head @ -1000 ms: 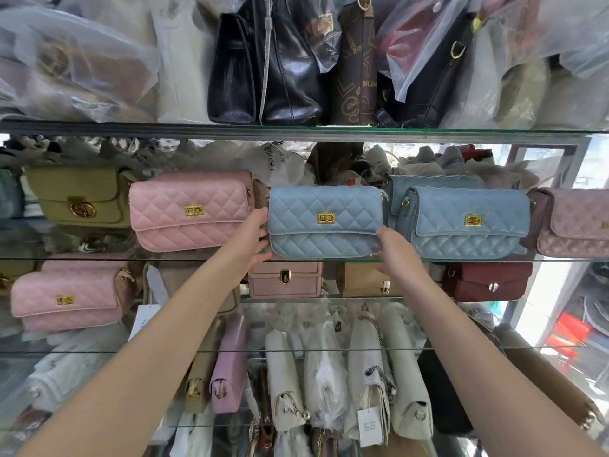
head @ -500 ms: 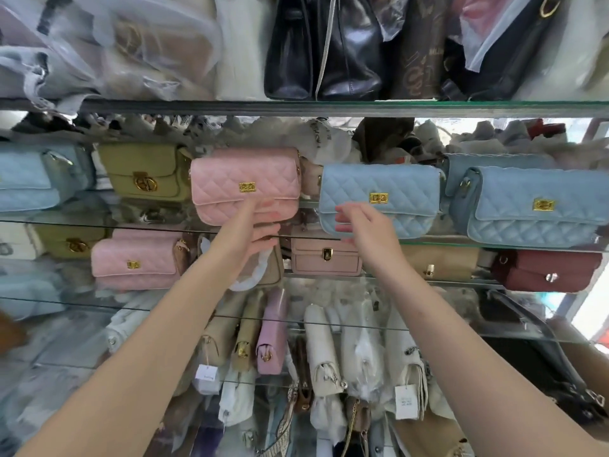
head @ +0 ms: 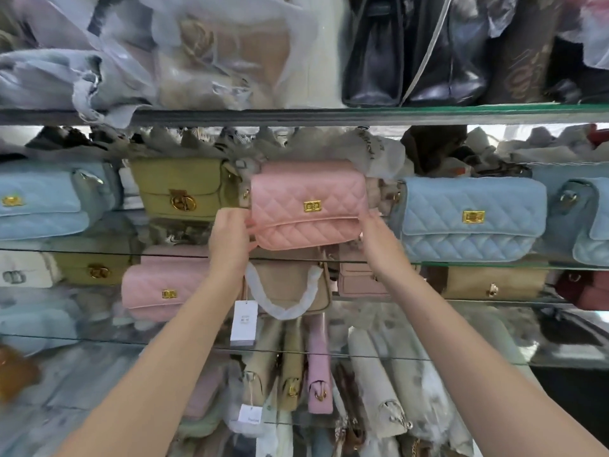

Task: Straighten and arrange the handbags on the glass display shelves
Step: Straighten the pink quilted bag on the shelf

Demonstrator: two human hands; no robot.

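A pink quilted handbag [head: 308, 206] with a gold clasp stands on the middle glass shelf [head: 478, 264]. My left hand [head: 230, 240] grips its lower left corner and my right hand [head: 379, 244] grips its lower right corner. To its right stands a light blue quilted handbag [head: 471, 219]; an olive green handbag [head: 183, 189] with a round gold clasp sits to its left. A further blue quilted bag [head: 46, 199] is at the far left.
The top shelf carries black leather bags [head: 412, 57] and plastic-wrapped bags [head: 204, 51]. Below, another pink quilted bag [head: 164, 285], a beige bag with a wrapped handle [head: 290, 288] and a hanging price tag [head: 244, 323]. Upright bags crowd the lowest shelf.
Both hands left the light blue quilted bag and moved left onto the pink quilted bag, now holding its two lower corners. The view shifted left and closer.
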